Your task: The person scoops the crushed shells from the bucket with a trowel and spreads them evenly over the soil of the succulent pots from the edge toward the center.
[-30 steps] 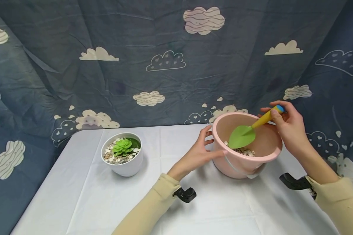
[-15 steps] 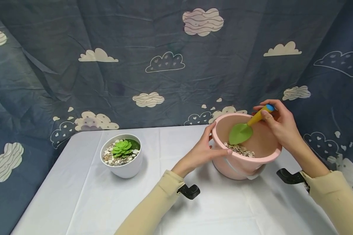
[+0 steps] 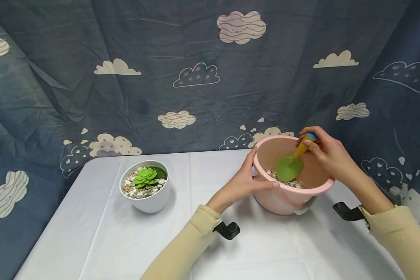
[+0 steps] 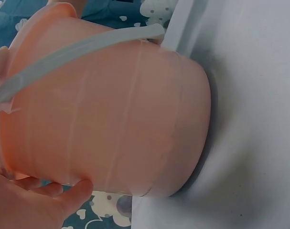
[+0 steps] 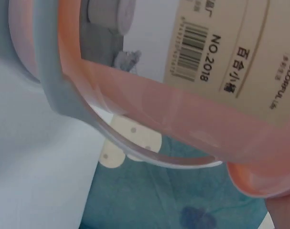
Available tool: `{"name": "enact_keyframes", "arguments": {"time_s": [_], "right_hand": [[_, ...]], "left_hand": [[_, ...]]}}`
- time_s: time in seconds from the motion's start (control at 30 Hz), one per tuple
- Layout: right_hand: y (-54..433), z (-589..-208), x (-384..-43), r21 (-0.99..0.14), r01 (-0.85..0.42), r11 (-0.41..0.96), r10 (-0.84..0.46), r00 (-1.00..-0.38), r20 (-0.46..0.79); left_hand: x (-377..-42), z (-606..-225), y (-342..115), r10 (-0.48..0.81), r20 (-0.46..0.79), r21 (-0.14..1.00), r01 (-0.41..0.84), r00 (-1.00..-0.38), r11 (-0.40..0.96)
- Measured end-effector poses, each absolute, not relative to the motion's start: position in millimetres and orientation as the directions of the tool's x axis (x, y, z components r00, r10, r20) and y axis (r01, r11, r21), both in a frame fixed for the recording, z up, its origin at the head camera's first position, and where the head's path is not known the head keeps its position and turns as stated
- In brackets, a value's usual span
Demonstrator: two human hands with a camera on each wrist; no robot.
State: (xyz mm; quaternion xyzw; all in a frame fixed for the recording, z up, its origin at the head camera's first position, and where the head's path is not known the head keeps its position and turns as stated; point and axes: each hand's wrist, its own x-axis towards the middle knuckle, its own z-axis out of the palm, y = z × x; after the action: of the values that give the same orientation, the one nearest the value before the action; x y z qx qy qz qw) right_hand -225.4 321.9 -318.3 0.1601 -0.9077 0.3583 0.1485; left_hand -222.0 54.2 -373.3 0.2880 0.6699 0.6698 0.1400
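Observation:
A pink bucket (image 3: 283, 203) stands on the white-covered table, right of centre, with pebbles (image 3: 295, 184) at its bottom. My left hand (image 3: 236, 188) holds the bucket's left side, thumb at the front of the rim and fingers round the outside. In the left wrist view its fingers (image 4: 75, 196) press the bucket wall (image 4: 121, 114). Inside the rim, my right hand (image 3: 332, 155) grips the yellow handle of a small garden trowel (image 3: 289, 168). The green blade points down, its tip right at the pebbles. A printed label (image 5: 207, 57) on the bucket fills much of the right wrist view.
To the left stands a white pot (image 3: 154, 204) with a green succulent (image 3: 145, 177) and pebbles. The bucket's pale carrying handle (image 4: 82, 51) hangs down its side. Behind the table hangs a dark cloth (image 3: 143, 93) with cloud prints.
My right hand has moved left and then lower, tipping the trowel steeper with its blade down to the pebbles. The left hand has stayed on the bucket, shifting only slightly.

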Motion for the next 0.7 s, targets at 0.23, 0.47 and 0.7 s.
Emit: {"name": "enact_keyframes", "arguments": {"time_s": [0.23,0.47,0.7], "right_hand": [[324,-314,-221,-0.575,-0.355,0.737,-0.180,-0.924,0.338],[323,-316,-215,-0.490,-0.341,0.802,-0.199,-0.926,0.320],[318,-312,-211,-0.533,-0.315,0.785,-0.190,-0.942,0.278]], "left_hand": [[-220,-374,54,0.560,0.213,0.974,0.221,-0.800,-0.054],[-219,-374,54,0.563,0.188,0.978,0.204,-0.805,-0.035],[-219,-375,54,0.554,0.191,0.978,0.207,-0.810,-0.034]]}}
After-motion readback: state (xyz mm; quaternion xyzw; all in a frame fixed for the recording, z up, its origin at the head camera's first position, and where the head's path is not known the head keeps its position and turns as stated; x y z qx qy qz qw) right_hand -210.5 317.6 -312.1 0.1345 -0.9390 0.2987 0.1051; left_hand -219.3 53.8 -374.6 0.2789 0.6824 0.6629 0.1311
